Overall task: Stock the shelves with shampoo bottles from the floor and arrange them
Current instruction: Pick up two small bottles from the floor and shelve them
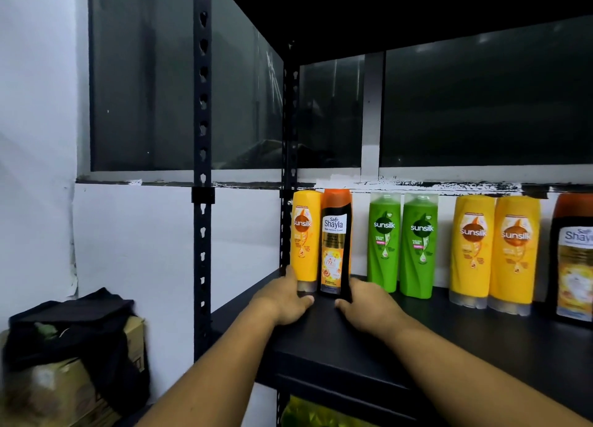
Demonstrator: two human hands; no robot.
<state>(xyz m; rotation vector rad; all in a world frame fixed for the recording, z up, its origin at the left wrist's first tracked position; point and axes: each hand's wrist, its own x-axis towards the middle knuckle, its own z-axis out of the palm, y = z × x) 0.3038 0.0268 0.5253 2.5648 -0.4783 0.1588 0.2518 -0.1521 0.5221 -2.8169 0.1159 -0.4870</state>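
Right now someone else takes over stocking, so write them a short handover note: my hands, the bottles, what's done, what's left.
Left hand grips the base of the far-left yellow Sunsilk bottle; right hand grips the base of the black Shayla bottle beside it, both upright on the shelf.
Done: two green Sunsilk bottles, a yellow Sunsilk pair and a second Shayla bottle stand in a row to the right.
Left: release these two, perhaps close the gap to the greens. Floor stock is out of view.
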